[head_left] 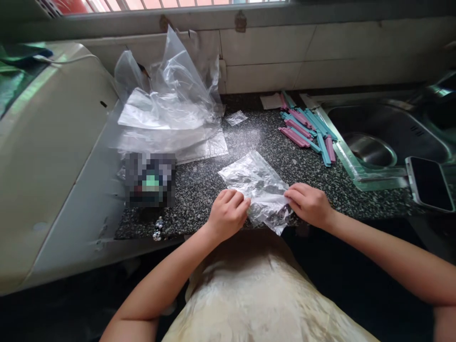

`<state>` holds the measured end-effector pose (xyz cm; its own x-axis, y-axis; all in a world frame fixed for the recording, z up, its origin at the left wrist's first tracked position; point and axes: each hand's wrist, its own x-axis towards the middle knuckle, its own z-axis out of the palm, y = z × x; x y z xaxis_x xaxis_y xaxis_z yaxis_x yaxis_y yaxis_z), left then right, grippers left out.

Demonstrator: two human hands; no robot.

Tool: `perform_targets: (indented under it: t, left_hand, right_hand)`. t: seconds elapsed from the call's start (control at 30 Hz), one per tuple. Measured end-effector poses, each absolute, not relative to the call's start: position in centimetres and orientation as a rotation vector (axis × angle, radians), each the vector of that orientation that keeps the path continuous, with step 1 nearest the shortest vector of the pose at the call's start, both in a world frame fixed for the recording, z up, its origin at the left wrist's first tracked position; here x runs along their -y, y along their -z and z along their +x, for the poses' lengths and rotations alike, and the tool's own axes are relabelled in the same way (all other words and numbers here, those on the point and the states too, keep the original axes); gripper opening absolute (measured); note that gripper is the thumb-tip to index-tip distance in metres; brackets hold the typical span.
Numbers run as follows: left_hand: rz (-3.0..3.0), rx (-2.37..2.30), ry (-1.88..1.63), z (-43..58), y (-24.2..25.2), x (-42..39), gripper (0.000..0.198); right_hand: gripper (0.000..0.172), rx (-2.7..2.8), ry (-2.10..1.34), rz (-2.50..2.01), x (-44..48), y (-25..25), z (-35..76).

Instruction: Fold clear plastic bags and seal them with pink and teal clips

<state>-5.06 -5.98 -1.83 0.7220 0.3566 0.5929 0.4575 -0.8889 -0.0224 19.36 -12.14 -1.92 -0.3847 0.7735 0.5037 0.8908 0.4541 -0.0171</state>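
A clear plastic bag (pixel 254 175) lies partly on the speckled counter at its front edge, its near end raised between my hands. My left hand (pixel 230 213) pinches the bag's left edge, fingers curled. On the opposite edge, my right hand (pixel 309 204) grips the plastic between thumb and fingers. The bag looks thin and crinkled; I cannot make out anything inside it. Behind it and to the left is a heap of larger clear plastic bags (pixel 171 111). Pink and blue plastic strips (pixel 308 128) lie in a loose pile at the back right.
A steel sink (pixel 388 128) is set into the counter (pixel 199 190) at right, with a phone (pixel 429 183) on its near corner. A small clear packet (pixel 236 118) lies near the wall. Shiny beads (pixel 157 229) and a blurred-out item (pixel 150 180) sit at left, beside a white appliance (pixel 60 156).
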Motion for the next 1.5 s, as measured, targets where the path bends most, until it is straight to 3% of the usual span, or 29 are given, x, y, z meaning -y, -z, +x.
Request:
perform_targets:
  t: [0.3,0.57,0.73,0.87,0.97,1.23,1.5]
  left_hand:
    - [-2.599,0.781,0.94,-6.5,0.4,5.2,0.011]
    - [-2.726,0.858,1.042,-2.2,2.6,7.1,0.016]
    - [-2.833,0.952,1.176,-2.2,2.8,6.6,0.018]
    - [-2.855,1.015,1.282,-1.9,2.5,6.3,0.017]
    - [-2.86,1.052,1.36,-1.5,2.2,6.1,0.016]
    - [-2.902,1.148,1.654,-1.4,1.8,6.0,0.002]
    - [-2.948,1.073,1.79,-3.4,1.6,6.1,0.019]
  right_hand:
    - [0.016,2.17,-0.023,-1.258,4.4,3.0,16.9]
    - [0.02,2.118,0.103,-1.331,5.1,2.1,18.8]
    - [0.014,2.435,0.351,-0.932,8.9,0.7,19.9]
    - [0.016,2.582,0.463,-0.909,9.6,1.1,18.1]
    - [0.023,2.523,0.476,-0.966,9.5,1.4,16.7]
    - [0.013,2.23,0.519,-1.069,9.8,0.7,15.3]
    - [0.01,2.233,0.458,-1.089,9.3,0.0,14.9]
